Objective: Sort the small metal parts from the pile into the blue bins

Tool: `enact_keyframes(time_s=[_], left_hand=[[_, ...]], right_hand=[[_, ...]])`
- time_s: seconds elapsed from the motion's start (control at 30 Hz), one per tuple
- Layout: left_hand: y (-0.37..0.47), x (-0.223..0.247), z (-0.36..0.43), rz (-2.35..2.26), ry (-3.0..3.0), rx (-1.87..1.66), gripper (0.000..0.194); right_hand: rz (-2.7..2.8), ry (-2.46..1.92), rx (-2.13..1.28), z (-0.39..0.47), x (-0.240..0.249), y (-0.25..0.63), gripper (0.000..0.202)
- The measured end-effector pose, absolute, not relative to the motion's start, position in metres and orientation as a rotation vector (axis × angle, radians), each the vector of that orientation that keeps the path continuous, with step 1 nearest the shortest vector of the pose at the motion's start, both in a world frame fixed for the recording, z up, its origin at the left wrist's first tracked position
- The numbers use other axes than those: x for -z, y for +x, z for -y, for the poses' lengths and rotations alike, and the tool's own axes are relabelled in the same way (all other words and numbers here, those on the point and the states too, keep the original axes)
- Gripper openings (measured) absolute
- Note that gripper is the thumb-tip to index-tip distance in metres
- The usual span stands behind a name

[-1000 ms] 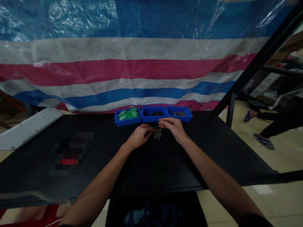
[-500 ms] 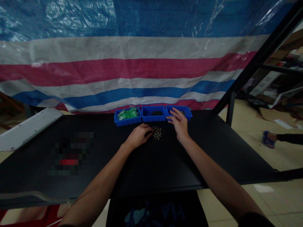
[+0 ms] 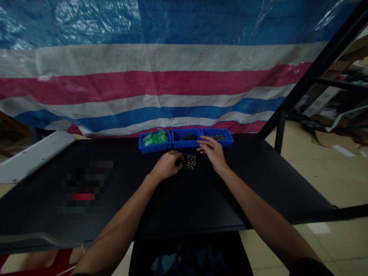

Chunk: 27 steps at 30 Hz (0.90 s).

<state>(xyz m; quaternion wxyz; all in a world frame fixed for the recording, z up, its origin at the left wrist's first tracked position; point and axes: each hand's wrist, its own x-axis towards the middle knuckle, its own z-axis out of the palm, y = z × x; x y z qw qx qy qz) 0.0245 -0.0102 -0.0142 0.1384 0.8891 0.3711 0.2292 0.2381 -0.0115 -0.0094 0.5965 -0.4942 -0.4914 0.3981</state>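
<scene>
A small pile of metal screw-like pieces lies on the black table. Just left of it rests my left hand, its fingers curled and pressed together; what they hold, if anything, is too small to name. My right hand hovers to the upper right of the pile, fingers apart and nothing visible in them, in front of the right blue bin, which holds small metal parts. Dark small parts lie in the middle blue bin. The left blue bin contains green plastic bags.
Behind the bins hangs a striped tarp. A white metal panel lies at the table's left. Pixelated items sit at left. A black frame post stands at the right, with a cluttered shelf beyond.
My right hand has moved slightly left and down, uncovering more of the right bin's parts. My left hand has drawn back a little from the pile. A person's foot at the right has left view.
</scene>
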Motion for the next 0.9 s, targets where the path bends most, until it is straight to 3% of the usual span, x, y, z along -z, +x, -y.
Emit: enact_keyframes(time_s=[0.2,0.4,0.47,0.73,0.9], left_hand=[[0.023,0.015,0.008,-1.028,2.583,-0.67,0.011],[0.029,0.014,0.008,-0.996,2.08,-1.052,0.007],[0.032,0.014,0.009,-0.972,1.883,-1.135,0.015],[0.035,0.016,0.007,-0.883,1.638,-1.117,0.031],[0.035,0.015,0.007,-0.921,1.784,-1.113,0.022]], right_hand=[[1.154,-1.164,-0.96,0.011,0.01,0.237,0.034],[1.317,-1.147,-1.035,0.013,0.009,0.237,0.025],[1.438,-1.099,-1.089,0.015,0.008,0.235,0.025],[1.5,-0.984,-1.292,0.02,0.009,0.231,0.023],[1.443,-0.99,-1.328,0.019,0.008,0.233,0.023]])
